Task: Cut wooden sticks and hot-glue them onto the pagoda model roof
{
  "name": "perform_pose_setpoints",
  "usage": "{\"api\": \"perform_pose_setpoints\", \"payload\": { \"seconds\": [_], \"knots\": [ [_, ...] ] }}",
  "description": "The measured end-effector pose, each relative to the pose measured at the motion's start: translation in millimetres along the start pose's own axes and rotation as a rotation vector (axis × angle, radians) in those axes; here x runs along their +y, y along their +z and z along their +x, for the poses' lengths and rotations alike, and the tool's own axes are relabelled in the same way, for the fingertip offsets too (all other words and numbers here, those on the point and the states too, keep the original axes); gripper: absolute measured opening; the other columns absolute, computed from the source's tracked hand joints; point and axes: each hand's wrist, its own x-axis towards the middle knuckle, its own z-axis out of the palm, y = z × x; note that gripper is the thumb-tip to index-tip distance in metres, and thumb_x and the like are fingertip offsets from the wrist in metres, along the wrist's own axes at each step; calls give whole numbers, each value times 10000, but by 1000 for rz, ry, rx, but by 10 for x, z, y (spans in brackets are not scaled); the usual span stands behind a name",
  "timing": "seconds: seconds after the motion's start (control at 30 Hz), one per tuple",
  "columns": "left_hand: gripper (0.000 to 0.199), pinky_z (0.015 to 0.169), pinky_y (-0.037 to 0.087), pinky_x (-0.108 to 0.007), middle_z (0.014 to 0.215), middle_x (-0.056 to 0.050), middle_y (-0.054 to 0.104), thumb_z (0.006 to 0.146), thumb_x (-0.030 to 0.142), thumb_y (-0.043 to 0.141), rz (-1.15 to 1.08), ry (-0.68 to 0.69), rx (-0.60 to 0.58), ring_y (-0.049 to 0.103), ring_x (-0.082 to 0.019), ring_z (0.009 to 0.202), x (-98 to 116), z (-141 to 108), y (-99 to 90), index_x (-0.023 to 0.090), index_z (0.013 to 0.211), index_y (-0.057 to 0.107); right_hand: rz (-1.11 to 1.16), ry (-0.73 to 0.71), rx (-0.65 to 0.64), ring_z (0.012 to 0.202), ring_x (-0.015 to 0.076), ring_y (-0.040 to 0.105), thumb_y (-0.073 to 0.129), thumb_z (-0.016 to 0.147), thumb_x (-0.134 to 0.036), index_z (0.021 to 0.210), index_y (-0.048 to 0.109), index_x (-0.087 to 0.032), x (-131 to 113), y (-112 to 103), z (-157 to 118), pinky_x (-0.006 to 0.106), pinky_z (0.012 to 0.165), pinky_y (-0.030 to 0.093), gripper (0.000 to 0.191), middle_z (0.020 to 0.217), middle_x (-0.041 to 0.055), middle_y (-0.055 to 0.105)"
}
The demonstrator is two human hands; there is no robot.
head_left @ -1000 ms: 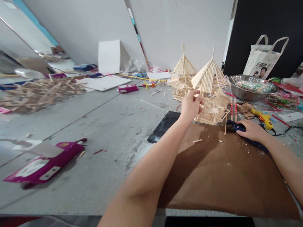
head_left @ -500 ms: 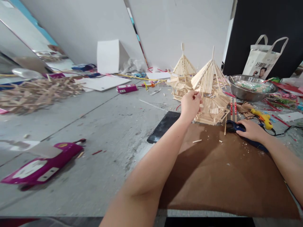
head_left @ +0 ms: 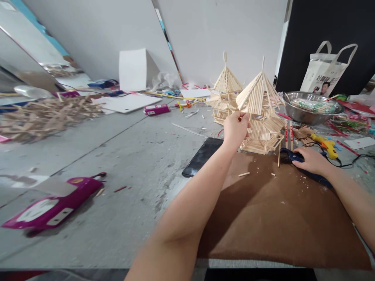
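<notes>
My left hand (head_left: 236,127) is closed with its fingertips at the left side of a pagoda model (head_left: 260,134) built of thin wooden sticks; the hand hides part of it. Close behind stands a second stick pagoda (head_left: 225,88) with a finial on its pointed roof. On the right, my right hand (head_left: 312,160) rests closed around a dark blue cutter tool (head_left: 293,155) lying on the brown mat (head_left: 278,218). By the cutter's head, a single wooden stick (head_left: 279,155) leans near the model's base. Short stick offcuts (head_left: 244,174) lie in front of the model.
A black phone (head_left: 202,156) lies left of the mat. A yellow glue gun (head_left: 326,146) and a metal bowl (head_left: 313,111) sit at the right. Purple power strips (head_left: 58,205) lie on the left, with a pile of wooden pieces (head_left: 49,115) beyond. A tote bag (head_left: 325,76) stands behind.
</notes>
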Motion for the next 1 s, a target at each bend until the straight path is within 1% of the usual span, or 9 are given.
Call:
{"api": "perform_pose_setpoints", "payload": {
  "seconds": [0.1,0.23,0.47,0.77,0.87,0.93,1.0],
  "knots": [
    [123,320,328,-162,529,36,537,813,237,491,-21,-15,-13,428,-32,302,18,-10,-10,154,766,569,-2,-1,-21,1023,274,569,478,786,-422,1118,573,-149,17,9,9,378,873,425,440,1118,125,623],
    [122,311,320,-163,530,37,536,814,226,483,-30,-16,-30,436,-36,300,13,-5,-19,153,754,562,8,-9,-1,1019,275,571,488,782,-416,1113,576,-161,22,19,10,386,871,426,426,1113,122,628],
    [113,310,310,-157,517,45,529,811,216,494,-44,-17,-27,430,-27,294,19,-13,-19,157,732,551,11,-10,17,1007,282,581,504,772,-404,1100,591,-149,-13,1,-3,386,861,431,424,1086,127,636],
    [139,307,289,-181,511,43,545,802,216,498,-49,3,-43,405,-31,274,14,-123,-61,154,682,532,10,-18,25,1004,281,576,477,787,-414,1116,581,-137,-4,16,-18,394,866,429,442,1101,133,630],
    [141,305,268,-177,520,49,541,809,217,504,-123,-2,-34,391,-20,277,71,-201,-56,156,684,527,21,-57,80,1017,293,569,461,799,-470,1060,605,-122,-10,23,-10,413,876,426,458,1087,153,630],
    [140,311,279,-175,552,49,543,817,231,510,-217,-23,-47,400,-15,297,143,-274,-37,160,697,528,58,-87,166,1029,296,561,445,810,-482,984,627,-126,-43,4,-4,427,893,416,436,1089,162,626],
    [125,340,319,-167,608,48,550,816,239,523,-336,-46,-82,417,-6,334,215,-366,3,162,718,539,154,-89,276,1006,276,570,430,827,-459,903,635,-150,-109,-44,-8,420,892,415,379,1054,143,639]
  ]
}}
